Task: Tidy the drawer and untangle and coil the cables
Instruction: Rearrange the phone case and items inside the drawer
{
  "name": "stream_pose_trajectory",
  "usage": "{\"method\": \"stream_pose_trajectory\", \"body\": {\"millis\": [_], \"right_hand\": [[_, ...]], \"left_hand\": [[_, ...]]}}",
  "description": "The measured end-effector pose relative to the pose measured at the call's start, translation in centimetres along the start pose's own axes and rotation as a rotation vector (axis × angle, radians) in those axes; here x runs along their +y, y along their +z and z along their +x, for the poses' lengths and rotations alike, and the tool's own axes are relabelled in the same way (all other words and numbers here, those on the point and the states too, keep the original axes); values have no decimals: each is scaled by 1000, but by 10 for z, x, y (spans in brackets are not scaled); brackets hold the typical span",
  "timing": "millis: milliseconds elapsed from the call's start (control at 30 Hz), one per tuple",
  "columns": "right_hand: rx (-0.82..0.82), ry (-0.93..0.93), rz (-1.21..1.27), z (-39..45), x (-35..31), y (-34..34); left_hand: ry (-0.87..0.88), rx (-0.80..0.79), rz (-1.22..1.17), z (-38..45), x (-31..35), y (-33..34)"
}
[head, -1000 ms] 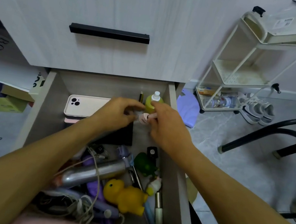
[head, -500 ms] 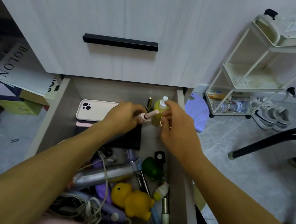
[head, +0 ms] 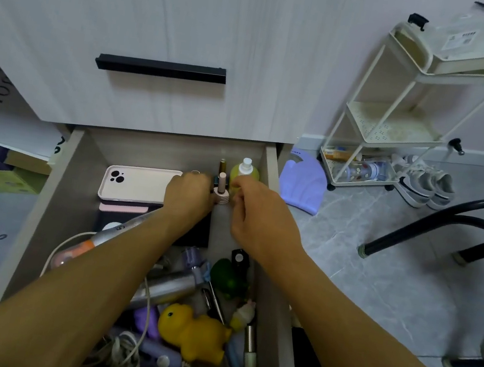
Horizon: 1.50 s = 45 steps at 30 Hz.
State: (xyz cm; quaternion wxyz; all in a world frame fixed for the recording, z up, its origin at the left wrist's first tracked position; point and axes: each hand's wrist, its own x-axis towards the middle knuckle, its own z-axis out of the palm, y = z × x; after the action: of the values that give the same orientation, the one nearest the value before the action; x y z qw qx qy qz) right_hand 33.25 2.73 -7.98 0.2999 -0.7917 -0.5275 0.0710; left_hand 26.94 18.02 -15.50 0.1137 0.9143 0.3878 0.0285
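Nearest the camera, a tangle of pale white cables [head: 125, 352] lies at the front of the open light-wood drawer [head: 50, 207], one loop running up along the left side. Beside the tangle sit a yellow rubber duck [head: 195, 333], a brushed-metal cylindrical bottle [head: 167, 289] lying on its side, and a green rubber toy [head: 229, 278] a little further in (the smaller sticks and tubes along the right wall are too blurred to name).

Both forearms reach over this clutter toward the back. The left hand [head: 189, 195] curls its fingers around the base of a small pale-pink ribbed bottle [head: 221, 192], which stands upright. The right hand [head: 256, 214] hovers just right of it, fingers loosely bent; I cannot tell whether it pinches anything.

Behind them, a yellow-green bottle with a white cap [head: 245, 171] stands in the back right corner, and a white phone case [head: 136, 182] lies flat to the left.
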Motion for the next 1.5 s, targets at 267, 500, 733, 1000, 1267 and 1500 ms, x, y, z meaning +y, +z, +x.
{"method": "stream_pose_trajectory", "body": {"millis": [267, 500, 733, 1000, 1267, 1500], "right_hand": [[-23, -4, -71, 0, -1, 0], [-127, -31, -184, -1, -8, -9], [-384, -159, -621, -10, -22, -7], [-775, -169, -966, -17, -26, 23], [-819, 101, -833, -16, -15, 54], [-752, 250, -690, -22, -13, 58]], "left_hand": [[46, 0, 53, -1, 4, -1], [177, -34, 76, -12, -3, -8], [474, -121, 88, -56, -29, -34], [831, -277, 455, -81, -47, -24], [851, -179, 491, -85, -48, -13], [783, -163, 496, -90, -47, -16]]}}
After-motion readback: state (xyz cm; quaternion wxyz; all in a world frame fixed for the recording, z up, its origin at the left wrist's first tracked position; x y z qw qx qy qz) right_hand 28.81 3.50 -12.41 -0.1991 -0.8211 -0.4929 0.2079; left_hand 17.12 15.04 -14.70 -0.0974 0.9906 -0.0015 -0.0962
